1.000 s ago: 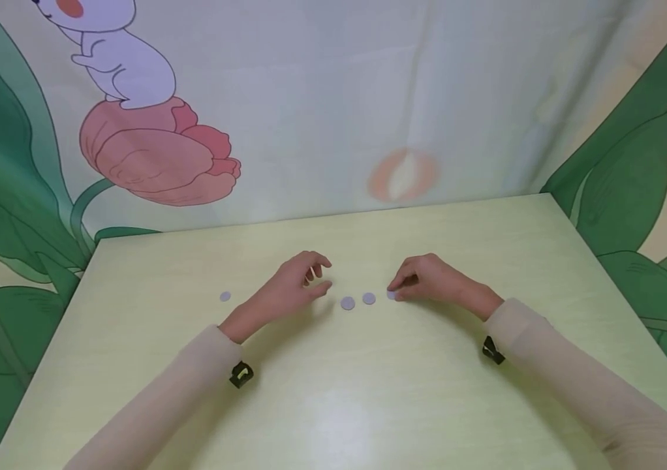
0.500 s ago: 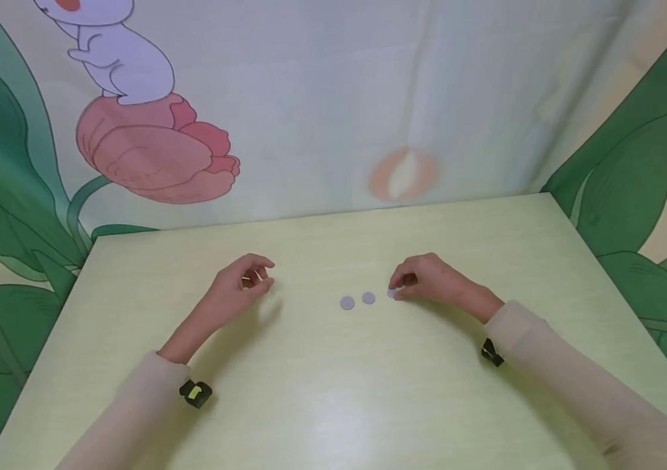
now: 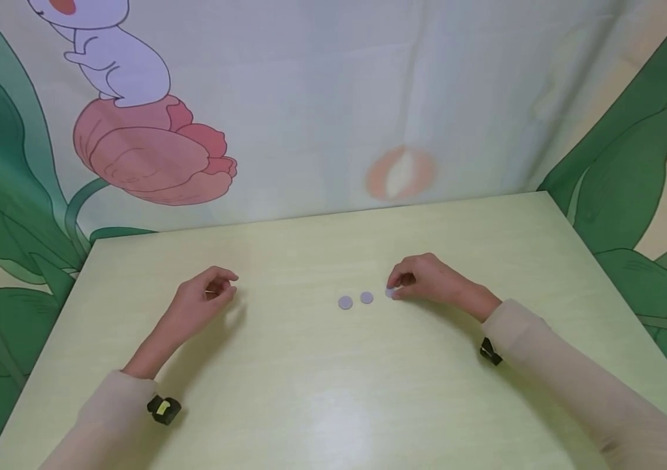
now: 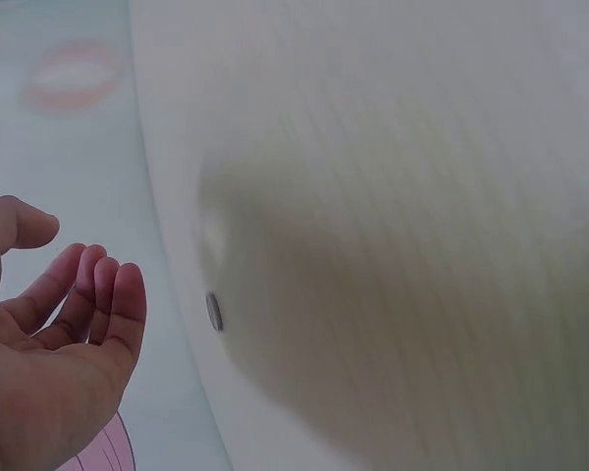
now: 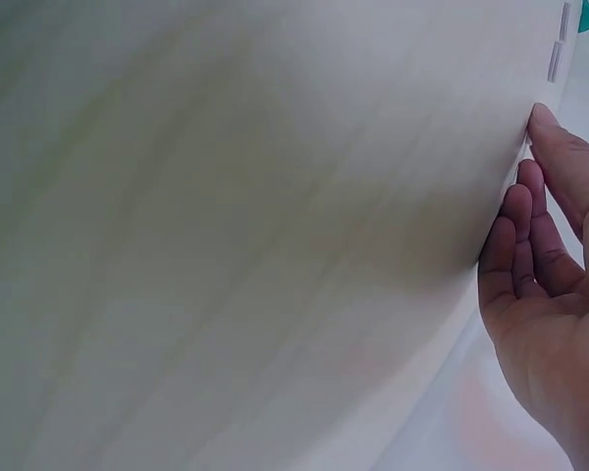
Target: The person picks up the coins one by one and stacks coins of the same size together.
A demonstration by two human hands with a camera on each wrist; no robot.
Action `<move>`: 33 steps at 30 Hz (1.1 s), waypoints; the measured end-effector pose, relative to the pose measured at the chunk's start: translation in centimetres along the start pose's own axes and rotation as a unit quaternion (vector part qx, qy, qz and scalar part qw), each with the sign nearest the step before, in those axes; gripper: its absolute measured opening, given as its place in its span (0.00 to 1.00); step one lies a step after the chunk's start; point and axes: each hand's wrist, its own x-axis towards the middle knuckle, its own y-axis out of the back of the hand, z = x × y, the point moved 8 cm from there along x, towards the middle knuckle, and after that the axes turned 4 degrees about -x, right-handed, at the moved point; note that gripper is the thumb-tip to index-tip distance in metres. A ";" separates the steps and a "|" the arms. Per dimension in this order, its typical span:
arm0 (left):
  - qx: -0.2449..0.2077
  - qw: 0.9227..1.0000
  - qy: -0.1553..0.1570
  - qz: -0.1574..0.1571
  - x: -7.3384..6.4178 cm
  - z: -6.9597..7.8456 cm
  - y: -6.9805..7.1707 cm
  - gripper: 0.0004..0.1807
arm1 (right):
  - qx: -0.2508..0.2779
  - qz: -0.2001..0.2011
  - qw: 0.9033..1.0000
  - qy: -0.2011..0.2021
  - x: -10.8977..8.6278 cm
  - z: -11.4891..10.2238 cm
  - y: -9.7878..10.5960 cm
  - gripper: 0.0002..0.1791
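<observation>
Two silvery coins, a left one and a right one, lie flat in a short row on the table. At the row's right end is another coin, pinched by the thumb and forefinger of my right hand at the table surface. My left hand hovers over the left part of the table, fingers loosely bent, thumb apart, nothing in them. A further coin shows on the table past its fingertips in the left wrist view; in the head view the left hand and arm hide it.
The pale wood-look table reaches back to a printed cloth with a rabbit, a flower and green leaves. A black wrist device sits under the left sleeve, another under the right.
My left hand has moved left and toward me, away from the coin row, and now covers the lone left coin. My right hand has stayed at its coin.
</observation>
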 end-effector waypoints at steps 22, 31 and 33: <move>0.067 0.997 0.037 -0.011 -0.6 -4.7 2.9 0.21 | 0.003 -0.010 1.000 -0.007 -0.1 -0.2 0.1 0.07; 0.092 0.994 0.029 -0.048 0.6 -5.0 2.2 0.19 | 0.004 -0.008 1.000 -0.006 0.1 0.4 -0.1 0.06; 0.093 0.994 0.032 -0.054 0.8 -5.1 2.0 0.20 | 0.006 -0.005 1.000 -0.006 0.0 0.5 -0.1 0.06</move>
